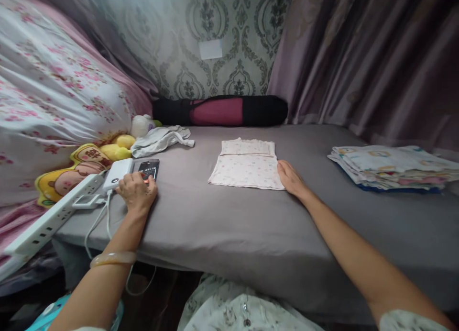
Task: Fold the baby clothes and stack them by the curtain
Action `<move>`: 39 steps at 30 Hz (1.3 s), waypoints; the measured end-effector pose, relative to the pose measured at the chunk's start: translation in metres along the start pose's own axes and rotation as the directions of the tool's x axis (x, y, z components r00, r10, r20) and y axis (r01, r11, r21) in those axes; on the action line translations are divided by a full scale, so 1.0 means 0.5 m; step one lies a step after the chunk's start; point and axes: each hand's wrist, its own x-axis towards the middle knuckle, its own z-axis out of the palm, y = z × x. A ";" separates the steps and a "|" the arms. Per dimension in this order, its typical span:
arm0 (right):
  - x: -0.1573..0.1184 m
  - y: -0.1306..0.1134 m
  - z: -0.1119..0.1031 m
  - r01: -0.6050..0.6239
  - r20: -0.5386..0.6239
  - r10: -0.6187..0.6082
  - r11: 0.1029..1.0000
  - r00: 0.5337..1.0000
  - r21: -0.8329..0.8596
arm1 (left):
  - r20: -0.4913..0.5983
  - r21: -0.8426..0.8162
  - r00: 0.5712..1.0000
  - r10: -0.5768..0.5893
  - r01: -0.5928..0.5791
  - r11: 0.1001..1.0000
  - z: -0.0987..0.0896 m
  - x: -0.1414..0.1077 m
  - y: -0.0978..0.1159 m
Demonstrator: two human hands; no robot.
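Note:
A pale pink patterned cloth [247, 171] lies folded and flat on the grey sheet [215, 221], with a fold line across its upper part. My right hand [291, 180] rests at its right edge, fingers stretched out and touching it. At the left, my left hand [136, 191] is over the lower part of a dark phone [149, 166] whose screen shows a timer. Its fingers are bent and a little apart, with a fingertip on the screen. A white power bank [119, 172] lies beside the phone, partly behind that hand.
A stack of folded cloths [390, 166] lies at the right. A crumpled light cloth [161, 139], yellow plush toys [71, 175] and a white power strip [53, 216] with cables are at the left. A black and red roll bag [218, 111] lies along the wall.

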 end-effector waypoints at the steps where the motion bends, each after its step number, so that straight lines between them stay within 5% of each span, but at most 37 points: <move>1: 0.000 0.001 0.000 0.003 -0.003 -0.003 1.000 1.000 0.004 | -0.004 -0.002 1.000 0.002 -0.002 1.000 0.001 0.000 -0.001; 21: -0.011 -0.010 -0.005 -0.044 0.036 0.045 0.999 0.998 -0.022 | -0.007 0.017 0.996 0.084 -0.084 0.996 0.005 -0.007 -0.007; 27: -0.011 0.018 0.002 -0.111 0.069 0.109 0.993 0.992 0.031 | 0.077 -0.014 0.983 0.169 -0.168 0.986 0.009 0.020 0.012; 32: 0.052 0.024 0.002 -0.042 0.028 0.041 0.999 0.999 0.025 | 0.143 -0.311 0.921 0.363 -0.307 0.900 0.049 0.077 0.129; 35: 0.112 -0.010 0.016 0.055 0.000 -0.055 0.998 0.998 -0.019 | 0.156 -0.479 0.853 0.498 -0.376 0.793 0.097 0.092 0.258; 39: 0.193 -0.072 0.060 0.073 0.128 -0.058 0.990 0.990 -0.118 | 0.175 -0.585 0.714 0.678 -0.478 0.655 0.160 0.091 0.443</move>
